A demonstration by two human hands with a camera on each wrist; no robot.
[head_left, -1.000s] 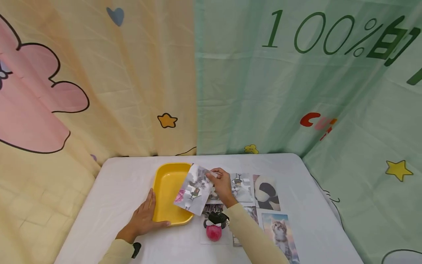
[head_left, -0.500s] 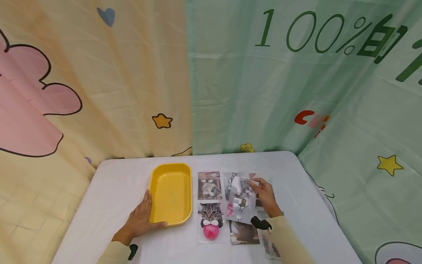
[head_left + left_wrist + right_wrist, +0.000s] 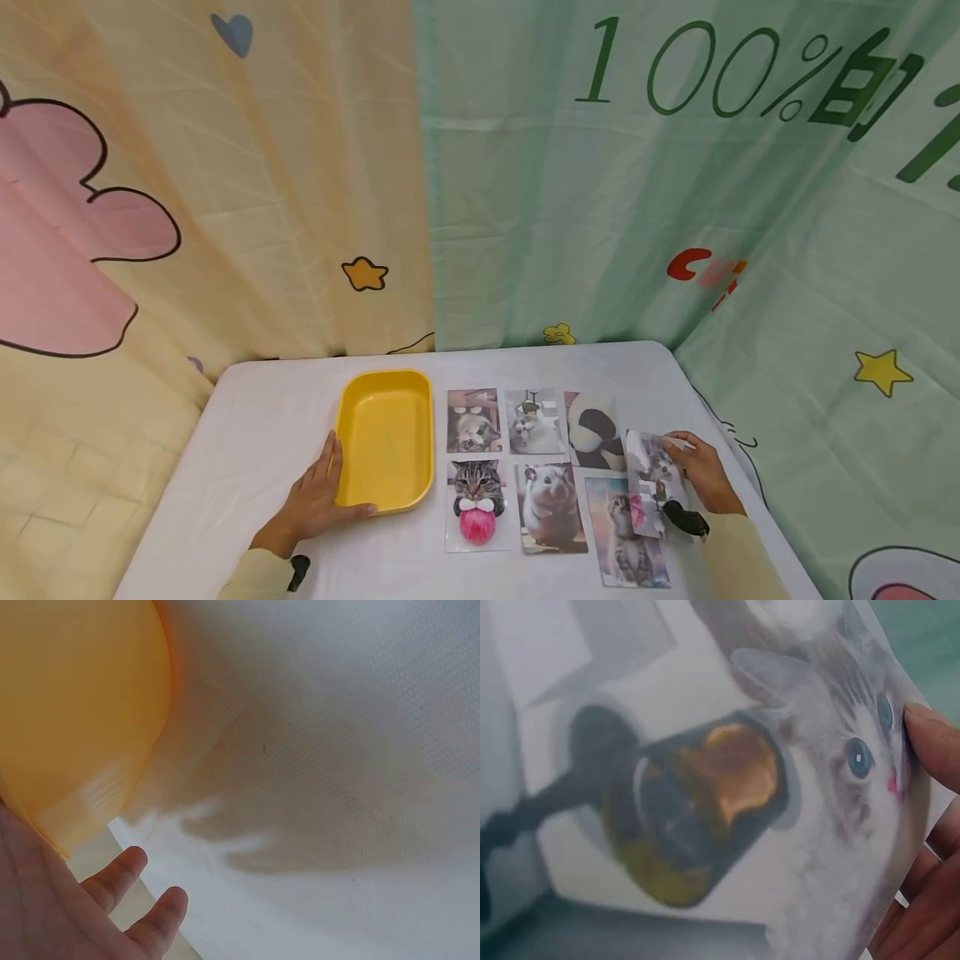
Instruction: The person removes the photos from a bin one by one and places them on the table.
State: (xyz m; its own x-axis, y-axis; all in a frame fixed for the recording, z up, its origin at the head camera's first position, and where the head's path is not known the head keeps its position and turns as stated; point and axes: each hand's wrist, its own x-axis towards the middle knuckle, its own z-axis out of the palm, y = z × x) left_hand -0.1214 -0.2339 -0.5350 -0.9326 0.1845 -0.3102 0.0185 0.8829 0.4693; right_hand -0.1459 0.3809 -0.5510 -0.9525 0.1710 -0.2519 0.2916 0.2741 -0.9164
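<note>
I have my right hand pinching the glossy cat photo card by its far edge, lifted above the white-clothed desk at the right end of the laid-out animal photos. I'd keep it level (it bends easily). My left hand lies flat, fingers straight, against the yellow plastic tray.
</note>
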